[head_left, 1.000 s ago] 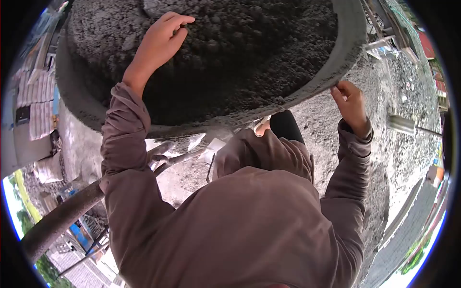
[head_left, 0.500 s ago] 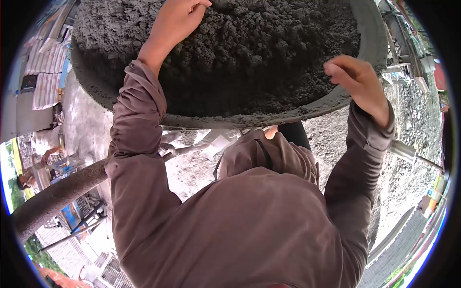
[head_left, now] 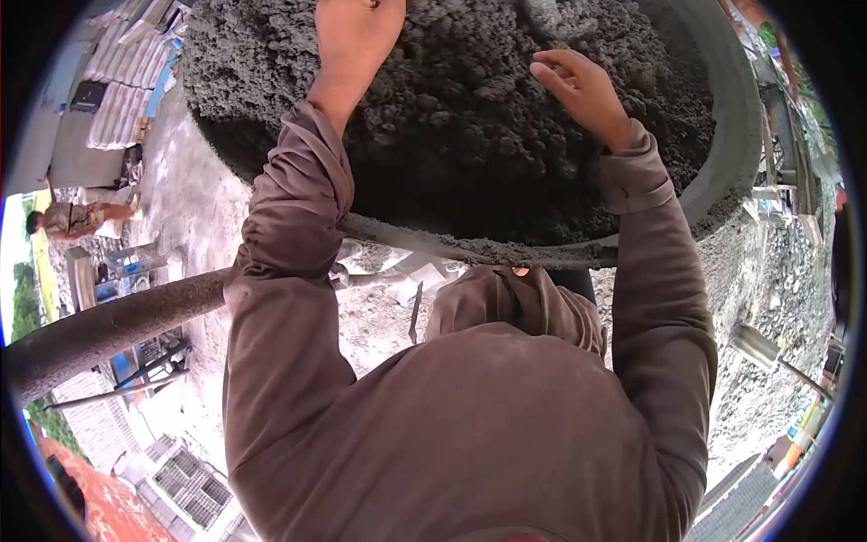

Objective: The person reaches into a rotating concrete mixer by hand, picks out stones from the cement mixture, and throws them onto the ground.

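Observation:
A large round tub (head_left: 736,117) with a mortar-crusted rim stands in front of me, holding a heap of wet grey concrete mix (head_left: 452,108). My left hand (head_left: 361,41) is at the top edge of the view, above the mix. Its fingers are curled and mostly cut off by the frame, so I cannot make out what they hold. My right hand (head_left: 582,90) hovers over the right part of the mix, holding nothing, thumb and fingers slightly apart. Beyond it, a pale grey shape (head_left: 544,16) shows at the top; its kind is unclear.
A thick rusty pipe (head_left: 117,325) runs out to the left at my arm. To the right, a metal cylinder on a rod (head_left: 757,348) lies over gravelly ground (head_left: 759,280). Another person (head_left: 81,219) is in the left background, near stacked sacks (head_left: 126,90).
My right hand has moved left from the tub's rim to over the mix. My left hand has shifted slightly right. The pale grey shape has appeared at the top.

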`<state>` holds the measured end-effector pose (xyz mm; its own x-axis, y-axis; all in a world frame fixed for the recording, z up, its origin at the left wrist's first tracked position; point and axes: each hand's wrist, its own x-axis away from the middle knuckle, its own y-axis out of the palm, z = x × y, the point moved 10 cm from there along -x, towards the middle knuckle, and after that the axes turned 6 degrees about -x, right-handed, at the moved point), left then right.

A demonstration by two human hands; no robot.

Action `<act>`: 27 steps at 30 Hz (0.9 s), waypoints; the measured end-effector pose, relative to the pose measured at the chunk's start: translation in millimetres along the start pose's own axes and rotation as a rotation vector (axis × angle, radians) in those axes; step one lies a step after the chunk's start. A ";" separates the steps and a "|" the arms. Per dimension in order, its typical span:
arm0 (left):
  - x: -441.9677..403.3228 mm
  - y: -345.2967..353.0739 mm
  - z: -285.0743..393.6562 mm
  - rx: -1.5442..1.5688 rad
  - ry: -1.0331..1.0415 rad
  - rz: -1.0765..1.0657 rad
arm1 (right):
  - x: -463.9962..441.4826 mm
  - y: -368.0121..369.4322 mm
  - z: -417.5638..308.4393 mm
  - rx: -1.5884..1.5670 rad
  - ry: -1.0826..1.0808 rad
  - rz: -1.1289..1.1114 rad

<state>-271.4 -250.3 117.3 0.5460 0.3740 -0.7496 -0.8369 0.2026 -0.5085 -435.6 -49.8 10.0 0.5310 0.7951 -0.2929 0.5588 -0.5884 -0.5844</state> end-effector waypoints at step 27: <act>38.2 27.3 24.3 0.208 -0.515 -0.491 | 4.5 -145.1 78.6 0.166 0.018 0.158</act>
<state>-274.3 -208.5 85.2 0.8153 0.5627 -0.1367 -0.5185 0.6043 -0.6049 -564.4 50.7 34.1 0.6156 0.6915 -0.3780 0.3559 -0.6719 -0.6495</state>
